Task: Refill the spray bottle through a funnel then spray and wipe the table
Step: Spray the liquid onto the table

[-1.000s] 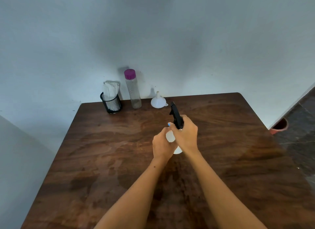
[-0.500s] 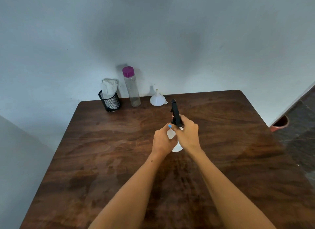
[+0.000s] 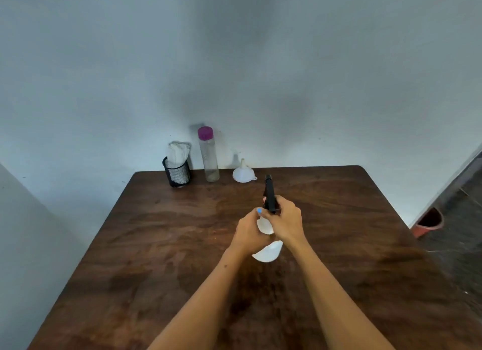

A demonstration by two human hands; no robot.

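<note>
A white spray bottle (image 3: pixel 268 253) stands on the brown wooden table (image 3: pixel 156 245), near its middle. My left hand (image 3: pixel 249 235) wraps the bottle's body. My right hand (image 3: pixel 285 220) grips the black trigger head (image 3: pixel 270 193) on top of it. At the table's back edge a white funnel (image 3: pixel 243 173) rests upside down. Left of it stands a clear bottle with a purple cap (image 3: pixel 208 154). A black mesh cup holding white cloths (image 3: pixel 178 167) is further left.
A grey wall runs right behind the table. The table's right corner is rounded, and past it the dark floor holds a red pot (image 3: pixel 429 222). A pale wall or panel sits close on the left.
My hands stay on the spray bottle with nearly the same grip. The view has tilted up a little, so the table sits lower in frame.
</note>
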